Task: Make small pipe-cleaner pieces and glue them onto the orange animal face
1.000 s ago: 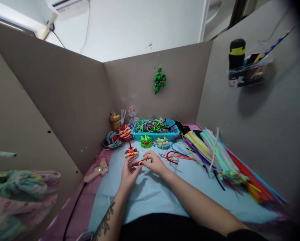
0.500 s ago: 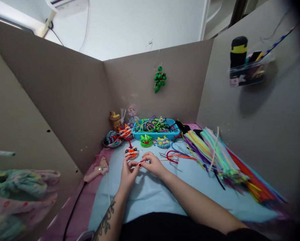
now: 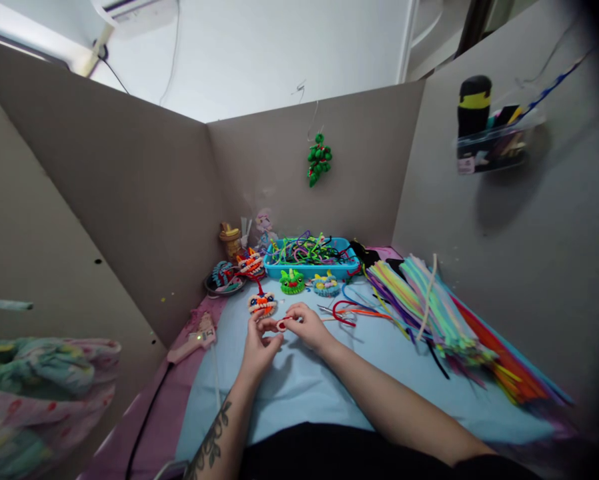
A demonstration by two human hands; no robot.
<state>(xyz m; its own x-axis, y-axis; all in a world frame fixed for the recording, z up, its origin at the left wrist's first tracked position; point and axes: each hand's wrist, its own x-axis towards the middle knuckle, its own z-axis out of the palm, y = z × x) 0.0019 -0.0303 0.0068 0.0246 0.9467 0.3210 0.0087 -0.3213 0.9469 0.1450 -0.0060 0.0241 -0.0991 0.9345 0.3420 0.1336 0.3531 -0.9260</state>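
My right hand [image 3: 307,327] pinches a small curled red-and-white pipe cleaner piece [image 3: 281,325] between thumb and fingertips. Beside that piece is my left hand [image 3: 260,343], its thumb apart from its fingers; the fingertips are close to the piece's left side, and whether they touch it I cannot tell. Just beyond the hands sits an orange, white and blue pipe cleaner animal head [image 3: 262,305] with a dark red stem on top. Farther back are a green head [image 3: 292,282] and a light blue and yellow one [image 3: 326,284]. Scissors [image 3: 329,311] lie right of my right hand, near a bent red pipe cleaner [image 3: 335,313].
A blue tray [image 3: 309,272] of loose pipe cleaner scraps stands at the back. Bundled pipe cleaners [image 3: 439,313] cover the right side. At left are a dark bowl [image 3: 224,288] and a pink corded tool, perhaps a glue gun [image 3: 192,345]. Grey panels [image 3: 299,200] enclose the table.
My left thumb has come away from the small piece and dropped lower. The piece has turned, showing its white rim around red. My right hand keeps its pinch.
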